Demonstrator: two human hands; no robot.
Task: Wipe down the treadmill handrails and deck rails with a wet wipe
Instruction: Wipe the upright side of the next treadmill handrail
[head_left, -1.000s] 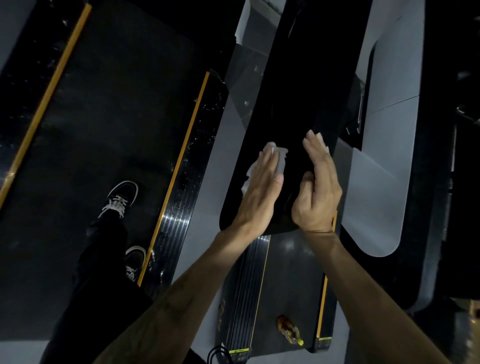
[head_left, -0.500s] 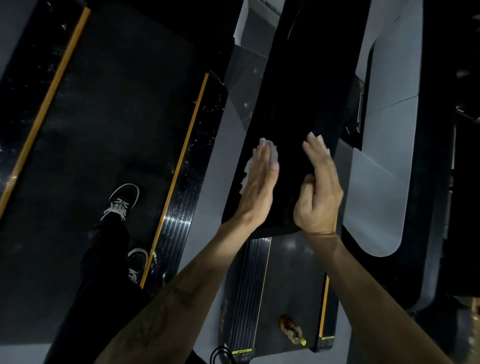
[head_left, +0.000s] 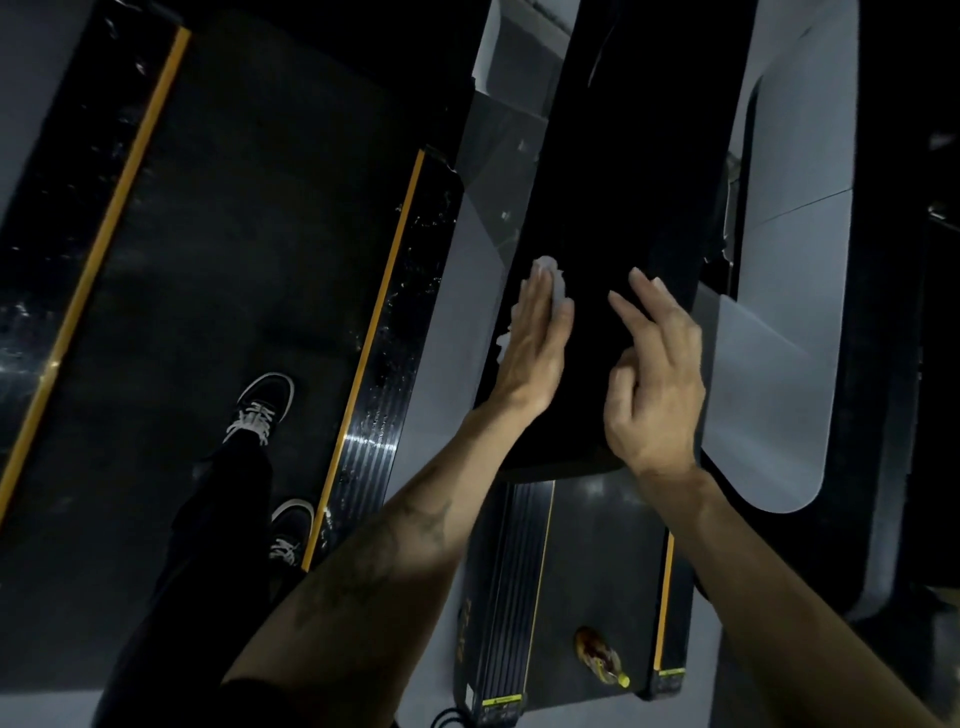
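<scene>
Nearest, below the wide black treadmill handrail (head_left: 613, 260), both forearms come in from the bottom edge, cut off at the frame. Low, near the bottom edge, a small amber bottle w/ yellow cap (head_left: 602, 660) lies on the grey belt of the second treadmill (head_left: 597, 561); contents too dark to tell. A black cable loop (head_left: 447, 719) just left of that belt's end is cut off by the frame.

On the handrail's near end: left hand (head_left: 535, 343) lies flat, fingers straight and together, pressing the crumpled white wet wipe (head_left: 558, 291) against the handrail's left edge. Most of the wipe is hidden under the palm; only bits show past the fingertips and at the thumb side. Right hand (head_left: 654, 374) sits at the handrail's right side, fingers loosely bent, grasping nothing; whether it touches the surface, can't tell.

Left of the handrail, lower: black trouser leg (head_left: 208, 519) and two black sneakers w/ white laces (head_left: 262, 402) on the dark treadmill belt w/ yellow-edged deck rails (head_left: 379, 332). Right deck rail has wet-looking specks.

Far end of the handrail fades into black, shape hard to make out. Right of it, pale grey floor panels (head_left: 789, 291).
</scene>
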